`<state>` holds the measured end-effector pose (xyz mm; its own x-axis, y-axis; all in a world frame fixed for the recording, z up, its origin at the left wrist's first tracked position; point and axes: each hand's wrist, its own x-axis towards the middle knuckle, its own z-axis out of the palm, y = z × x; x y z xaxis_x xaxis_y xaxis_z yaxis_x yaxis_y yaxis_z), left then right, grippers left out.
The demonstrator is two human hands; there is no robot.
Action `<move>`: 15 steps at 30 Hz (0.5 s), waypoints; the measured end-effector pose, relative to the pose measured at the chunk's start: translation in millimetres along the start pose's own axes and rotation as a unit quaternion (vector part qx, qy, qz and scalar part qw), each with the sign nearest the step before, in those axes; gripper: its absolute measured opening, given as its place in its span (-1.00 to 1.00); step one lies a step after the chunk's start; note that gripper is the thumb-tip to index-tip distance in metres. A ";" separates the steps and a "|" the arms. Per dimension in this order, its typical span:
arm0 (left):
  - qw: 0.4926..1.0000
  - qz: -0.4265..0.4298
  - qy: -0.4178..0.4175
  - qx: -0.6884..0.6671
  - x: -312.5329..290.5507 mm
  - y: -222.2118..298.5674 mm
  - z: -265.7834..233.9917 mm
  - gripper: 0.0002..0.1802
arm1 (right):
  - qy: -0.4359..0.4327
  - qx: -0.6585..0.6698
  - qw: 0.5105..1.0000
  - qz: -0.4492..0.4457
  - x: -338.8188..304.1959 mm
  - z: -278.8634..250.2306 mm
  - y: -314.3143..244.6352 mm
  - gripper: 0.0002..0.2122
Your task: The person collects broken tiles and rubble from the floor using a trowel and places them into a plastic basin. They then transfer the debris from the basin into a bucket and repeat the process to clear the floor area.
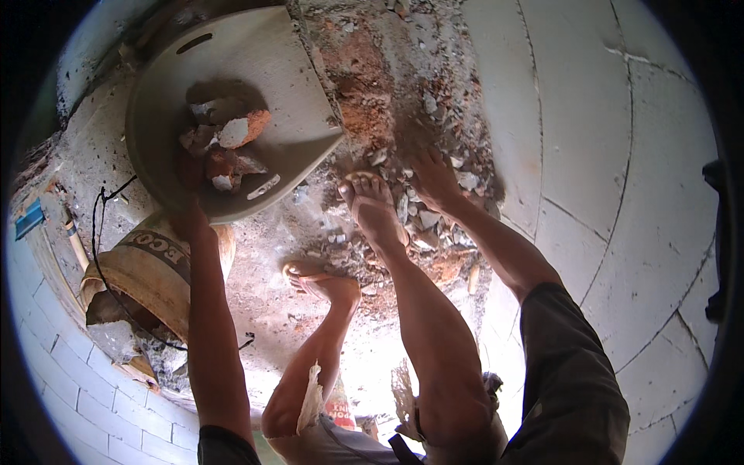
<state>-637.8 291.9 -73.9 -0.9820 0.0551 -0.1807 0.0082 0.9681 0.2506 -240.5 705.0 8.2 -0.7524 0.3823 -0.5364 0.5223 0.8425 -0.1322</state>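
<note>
A large grey scoop-shaped pan [240, 58] with slotted handles stands at the upper left. Broken pieces of brick and plaster [245, 130] are heaped in its bottom. My left hand [191, 182] reaches over the pan's near rim, beside these pieces. Shade hides its fingers, so its grip does not show. At the middle right, my right hand [434, 177] rests on loose rubble [426, 219] along the foot of the wall. Its fingers are apart and slightly curled, with no piece visibly held.
A dirty bucket [139, 267] lies on its side below the pan, with a thin black cord [101, 225] across it. White block walls [581, 155] close in at the right and lower left. My sandalled feet [376, 205] stand among the debris.
</note>
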 end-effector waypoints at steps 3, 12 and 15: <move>0.938 0.232 -0.051 0.252 24.1 -44.7 17.7 -0.35 | -0.097 0.036 0.993 0.052 -53.9 -5.7 9.1 -0.54; 0.979 0.106 -0.115 -0.130 27.0 -13.0 -1.7 -0.54 | 0.153 0.250 0.904 0.311 -202.4 -8.9 0.2 -0.48; 0.971 0.058 -0.127 -0.194 -0.2 33.7 -29.7 -0.55 | 0.148 0.254 0.909 0.296 -264.9 -11.0 2.5 -0.48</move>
<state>-642.9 317.3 -37.2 -0.9003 0.2635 -0.3464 -0.0048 0.7899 0.6132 -44.3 610.1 159.2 -0.3158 0.8604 -0.3999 0.9318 0.2019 -0.3015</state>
